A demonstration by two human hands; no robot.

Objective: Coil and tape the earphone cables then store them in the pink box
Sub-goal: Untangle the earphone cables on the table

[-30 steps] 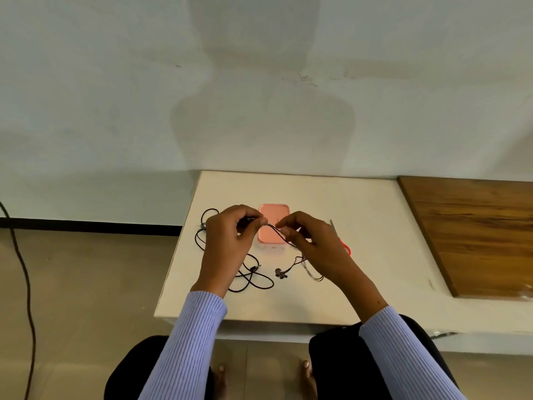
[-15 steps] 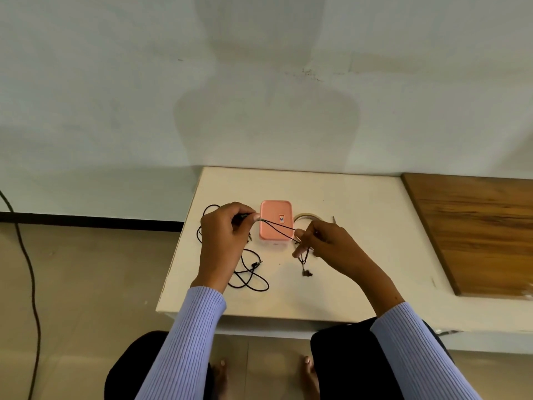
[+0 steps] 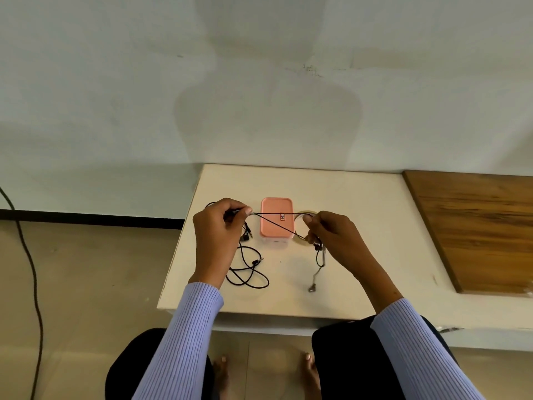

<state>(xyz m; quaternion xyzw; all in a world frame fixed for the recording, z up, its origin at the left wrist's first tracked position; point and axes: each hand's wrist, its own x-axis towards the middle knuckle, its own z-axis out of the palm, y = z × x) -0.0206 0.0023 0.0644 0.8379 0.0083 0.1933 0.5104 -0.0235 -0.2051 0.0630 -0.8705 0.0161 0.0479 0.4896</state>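
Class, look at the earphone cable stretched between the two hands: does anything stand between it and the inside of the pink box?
Yes. The pink box has its lid on, so the lid blocks the way in. The left hand and right hand hold the earphone cable taut above the box; nothing else visible intervenes.

The right hand [image 3: 331, 235] hides most of the tape roll [image 3: 302, 215].

Your taut earphone cable [image 3: 277, 223] spans above the pink box [image 3: 276, 226], barring a straight drop onto its lid. Tape roll [image 3: 302, 216] sits just right of the box. Loose cable loops [image 3: 248, 272] clutter the table [image 3: 360, 226] front-left. Bare tabletop lies behind the box and right toward the wooden board [image 3: 476, 226].
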